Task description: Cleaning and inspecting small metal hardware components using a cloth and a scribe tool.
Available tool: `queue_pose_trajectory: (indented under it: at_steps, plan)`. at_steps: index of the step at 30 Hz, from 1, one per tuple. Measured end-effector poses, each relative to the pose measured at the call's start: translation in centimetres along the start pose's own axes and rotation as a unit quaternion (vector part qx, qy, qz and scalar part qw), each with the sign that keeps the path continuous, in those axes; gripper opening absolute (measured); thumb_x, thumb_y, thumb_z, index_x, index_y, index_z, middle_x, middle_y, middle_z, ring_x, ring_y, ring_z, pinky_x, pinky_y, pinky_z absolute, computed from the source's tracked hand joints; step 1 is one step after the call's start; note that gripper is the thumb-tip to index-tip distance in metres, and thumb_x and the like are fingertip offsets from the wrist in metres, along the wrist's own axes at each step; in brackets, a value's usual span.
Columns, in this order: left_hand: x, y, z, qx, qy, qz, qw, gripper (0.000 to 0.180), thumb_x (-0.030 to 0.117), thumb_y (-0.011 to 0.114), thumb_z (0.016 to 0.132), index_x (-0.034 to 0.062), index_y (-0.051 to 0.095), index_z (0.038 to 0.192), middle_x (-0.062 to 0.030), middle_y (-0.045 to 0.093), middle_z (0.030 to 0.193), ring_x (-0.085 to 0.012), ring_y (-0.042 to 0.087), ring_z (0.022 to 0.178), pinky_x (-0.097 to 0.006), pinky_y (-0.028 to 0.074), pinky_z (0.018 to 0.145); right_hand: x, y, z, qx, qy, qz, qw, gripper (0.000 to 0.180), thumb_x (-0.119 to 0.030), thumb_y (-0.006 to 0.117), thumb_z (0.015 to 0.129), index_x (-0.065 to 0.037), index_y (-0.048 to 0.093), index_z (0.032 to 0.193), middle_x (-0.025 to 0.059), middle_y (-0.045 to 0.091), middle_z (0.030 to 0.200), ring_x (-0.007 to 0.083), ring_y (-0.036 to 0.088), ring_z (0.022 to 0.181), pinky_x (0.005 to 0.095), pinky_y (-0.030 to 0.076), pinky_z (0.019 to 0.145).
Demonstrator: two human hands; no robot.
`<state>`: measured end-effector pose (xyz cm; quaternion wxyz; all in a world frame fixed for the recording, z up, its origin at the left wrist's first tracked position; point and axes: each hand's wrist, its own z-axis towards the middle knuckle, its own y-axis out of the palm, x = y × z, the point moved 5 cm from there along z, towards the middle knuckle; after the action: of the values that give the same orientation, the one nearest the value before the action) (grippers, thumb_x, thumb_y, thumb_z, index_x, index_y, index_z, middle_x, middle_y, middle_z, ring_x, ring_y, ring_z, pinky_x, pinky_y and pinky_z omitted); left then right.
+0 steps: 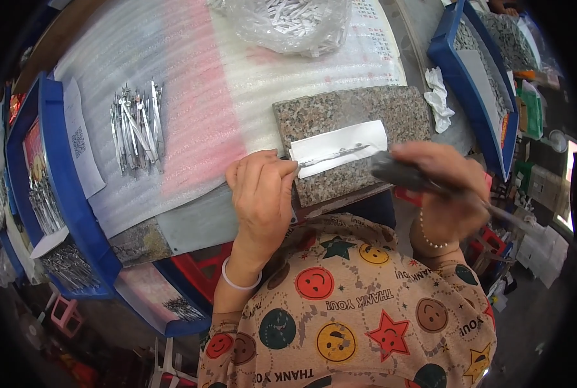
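Granite, speckled grey-brown, forms the slab [340,107] that I take as datum; it rests on the desk [195,223]. Through the head view I find a white pad [366,134] on top of it and, lying lengthwise along that pad, a slender metal rod [332,157], its left end near the slab's left edge.

Left hand [261,194], at the slab's near left corner: fingers bent and drawn narrow at the rod's left end. I cannot tell whether they pinch it or merely steady it. Right hand [453,167], over the slab's near right side: fingers wrapped around a dark tool [398,173], blurred, possibly a hammer, its dark end close to the rod's right end.

Handling assessment: I judge the rod light, stiff and rather slippery, liable to roll or skid on the pad; being so thin, it could bend under a blow. I would take hold at its left end, with fingertips clear of the dark tool. That tool looks heavier at the dark end and calls for a full grip.

Further stock noted: a bundle of metal pieces [136,129] left of the slab, a clear bag of white strips [292,39] beyond it, and crumpled paper [438,107] just off its right end.
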<state>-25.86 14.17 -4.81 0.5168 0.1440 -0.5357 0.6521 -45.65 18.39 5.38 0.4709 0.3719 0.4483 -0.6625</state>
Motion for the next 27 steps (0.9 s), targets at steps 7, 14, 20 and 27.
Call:
queue_pose_trajectory:
  at_steps: [7,14,20,27]
  plan:
    - [0.2,0.0,0.3,0.000,0.009,-0.014,1.000,0.018,0.001,0.069,0.075,0.0044,0.060,0.090,-0.0100,0.057,0.085,-0.0274,0.059,0.087,-0.039,0.038,0.079,3.2,3.3,1.2,-0.159,0.010,-0.217,0.963,0.018,-0.019,0.057,0.093,-0.002,0.062,0.095,0.0154,0.063,0.081,0.0305,0.064,0.068,0.0343,0.052,0.059]
    - [0.0,-0.1,0.1,0.001,0.001,-0.010,1.000,0.019,0.000,0.070,0.074,0.0044,0.059,0.090,-0.0099,0.057,0.084,-0.0272,0.059,0.087,-0.038,0.038,0.079,3.3,0.9,-1.1,0.015,0.166,-0.056,0.984,0.042,-0.026,0.036,0.104,0.002,0.066,0.098,0.0084,0.068,0.088,0.0048,0.050,0.055,0.0186,0.040,0.050]
    - [-0.1,0.0,0.0,0.003,0.010,0.000,1.000,0.021,0.001,0.071,0.073,0.0043,0.059,0.090,-0.0100,0.057,0.084,-0.0271,0.059,0.086,-0.038,0.038,0.079,3.6,-0.4,-3.6,0.011,0.209,-0.050,0.977,0.046,-0.029,0.033,0.104,0.002,0.066,0.097,0.0086,0.068,0.094,0.0031,0.046,0.055,0.0166,0.038,0.050]
    - [0.0,0.1,0.0,0.000,0.005,0.004,1.000,0.018,0.001,0.070,0.073,0.0044,0.060,0.089,-0.0107,0.057,0.084,-0.0272,0.059,0.086,-0.039,0.039,0.079,3.4,0.4,-4.0,-0.018,0.219,-0.042,0.975,0.042,-0.028,0.035,0.103,0.000,0.066,0.097,0.0079,0.068,0.095,0.0037,0.046,0.055,0.0175,0.039,0.051]
